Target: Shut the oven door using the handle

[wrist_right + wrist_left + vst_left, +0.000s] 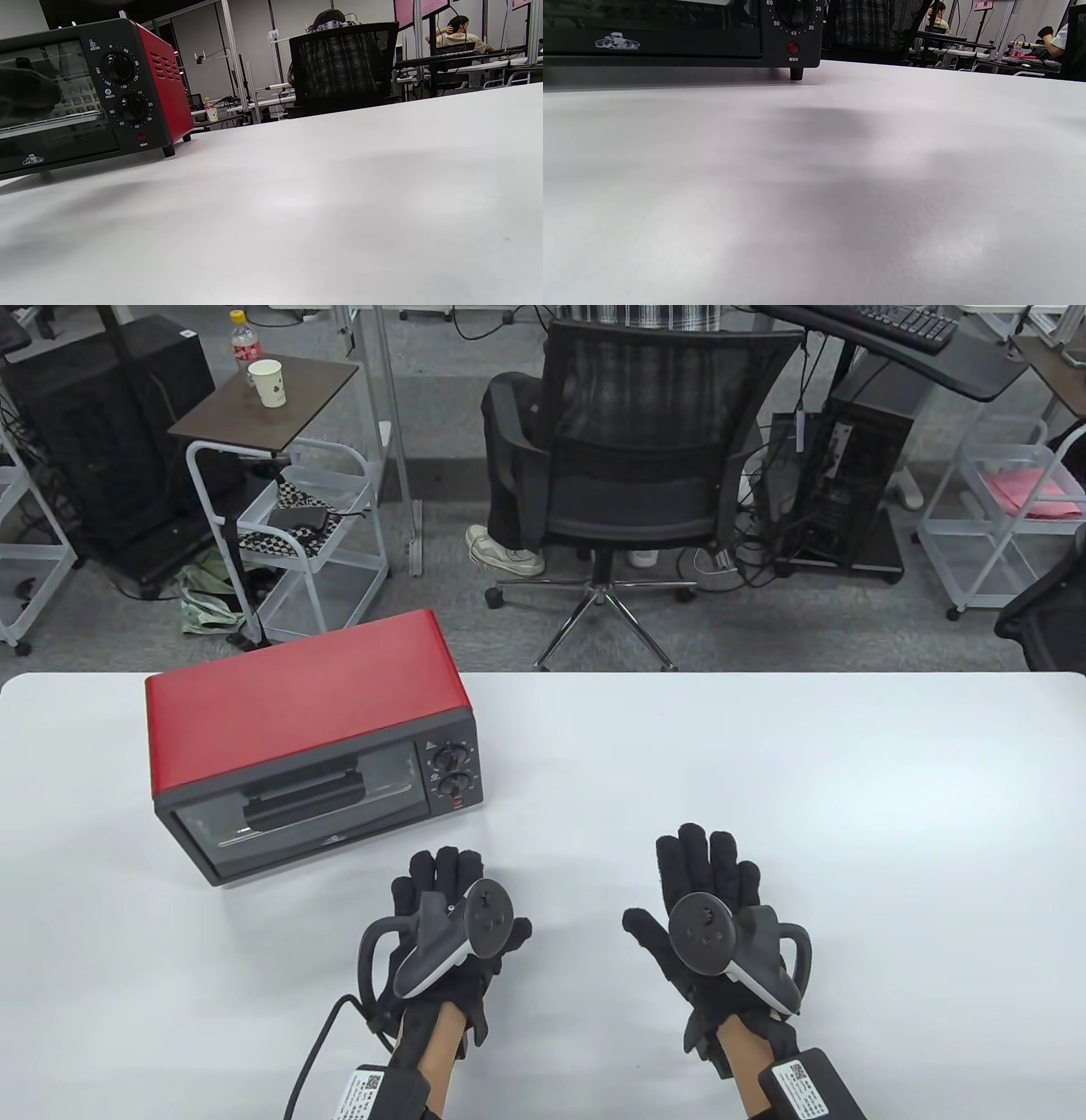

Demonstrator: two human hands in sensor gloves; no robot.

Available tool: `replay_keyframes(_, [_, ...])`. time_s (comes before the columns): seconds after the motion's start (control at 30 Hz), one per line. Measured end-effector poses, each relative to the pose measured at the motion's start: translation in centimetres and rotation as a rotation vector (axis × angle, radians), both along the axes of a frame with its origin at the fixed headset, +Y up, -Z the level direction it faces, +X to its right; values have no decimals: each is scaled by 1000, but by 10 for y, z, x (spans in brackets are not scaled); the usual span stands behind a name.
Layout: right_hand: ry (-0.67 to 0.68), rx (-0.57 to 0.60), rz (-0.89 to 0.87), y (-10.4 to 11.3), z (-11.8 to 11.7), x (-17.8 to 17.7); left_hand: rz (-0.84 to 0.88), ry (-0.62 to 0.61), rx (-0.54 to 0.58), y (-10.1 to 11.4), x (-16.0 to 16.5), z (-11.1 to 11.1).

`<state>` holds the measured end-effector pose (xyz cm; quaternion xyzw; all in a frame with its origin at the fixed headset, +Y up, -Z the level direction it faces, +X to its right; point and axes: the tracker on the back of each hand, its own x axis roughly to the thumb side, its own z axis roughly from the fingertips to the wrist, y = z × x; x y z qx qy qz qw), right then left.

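Note:
A red toaster oven [297,712] with a black front stands at the table's back left. Its glass door [297,814] lies flush against the front, and the black bar handle [301,800] runs across the door's upper part. Two knobs [451,768] sit at the right of the front. My left hand [447,891] rests flat on the table just in front of the oven's right end, fingers spread, holding nothing. My right hand [706,882] rests flat further right, also empty. The oven's lower front shows in the left wrist view [670,42] and its whole front in the right wrist view [85,97].
The white table [764,780] stretches to the right of the oven. Behind its far edge stand an office chair [632,475] with a seated person, a side cart [280,475] with a cup, and a computer tower.

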<state>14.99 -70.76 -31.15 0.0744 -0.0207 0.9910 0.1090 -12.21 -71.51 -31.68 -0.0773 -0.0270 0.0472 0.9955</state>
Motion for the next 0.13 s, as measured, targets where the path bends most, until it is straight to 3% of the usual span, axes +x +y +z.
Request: replay_keyframes(0.13, [13, -23, 14, -3, 0, -3, -15, 9, -23, 0, 0, 1])
